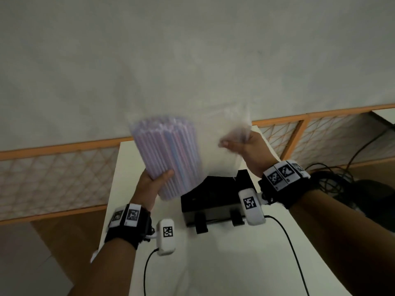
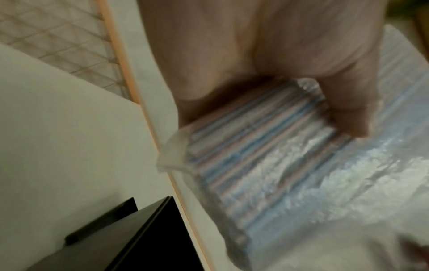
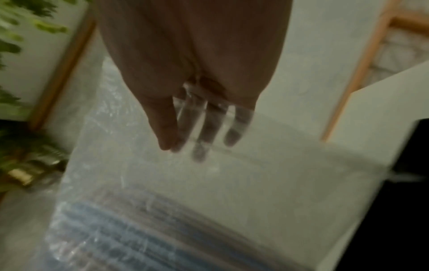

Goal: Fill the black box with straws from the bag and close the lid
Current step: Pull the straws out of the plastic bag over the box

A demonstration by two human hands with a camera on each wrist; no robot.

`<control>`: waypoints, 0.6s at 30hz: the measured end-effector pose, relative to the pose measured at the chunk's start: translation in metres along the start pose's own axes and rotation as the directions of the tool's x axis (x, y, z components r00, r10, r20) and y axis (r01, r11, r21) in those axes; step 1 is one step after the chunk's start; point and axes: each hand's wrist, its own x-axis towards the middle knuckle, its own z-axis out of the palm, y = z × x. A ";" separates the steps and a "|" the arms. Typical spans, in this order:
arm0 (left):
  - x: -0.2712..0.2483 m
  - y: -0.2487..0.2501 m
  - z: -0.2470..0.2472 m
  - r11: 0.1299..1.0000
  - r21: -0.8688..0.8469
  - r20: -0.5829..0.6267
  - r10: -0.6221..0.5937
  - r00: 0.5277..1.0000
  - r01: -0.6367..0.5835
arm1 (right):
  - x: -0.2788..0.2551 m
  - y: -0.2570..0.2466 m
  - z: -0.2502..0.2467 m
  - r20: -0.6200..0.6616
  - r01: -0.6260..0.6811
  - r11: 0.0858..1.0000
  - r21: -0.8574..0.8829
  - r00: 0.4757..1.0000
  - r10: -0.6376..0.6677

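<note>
A clear plastic bag (image 1: 215, 133) holding a bundle of pink and blue straws (image 1: 168, 154) is lifted above the white table (image 1: 213, 263). My left hand (image 1: 158, 180) grips the lower end of the straw bundle (image 2: 262, 152) through the plastic, thumb in front. My right hand (image 1: 235, 144) pinches the empty side of the bag (image 3: 209, 183), with thumb and fingers (image 3: 236, 132) on opposite sides of the film. The black box (image 1: 213, 199) stands on the table below both hands, with two latches on its near side. Whether its lid is open is unclear. The picture is blurred.
An orange-framed lattice fence (image 1: 53, 167) runs behind the table against a pale wall. Black cables (image 1: 333, 178) lie on the floor at the right. A green plant (image 3: 16, 91) stands off to one side. Wires run from both wrist cameras across the table.
</note>
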 end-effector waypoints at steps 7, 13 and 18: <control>0.013 -0.004 0.015 0.915 0.401 -0.060 0.069 0.996 -0.039 | -0.009 0.073 -0.040 -0.040 -0.204 0.975 0.087 0.977 0.208; 0.016 -0.011 0.020 0.822 0.565 -0.009 0.098 0.995 -0.076 | -0.012 0.116 -0.047 -0.062 -0.241 0.968 -0.074 0.970 0.236; 0.015 -0.019 0.024 0.744 0.663 0.066 0.050 0.997 -0.081 | -0.019 0.151 -0.032 0.017 -0.050 0.878 -0.477 0.998 0.066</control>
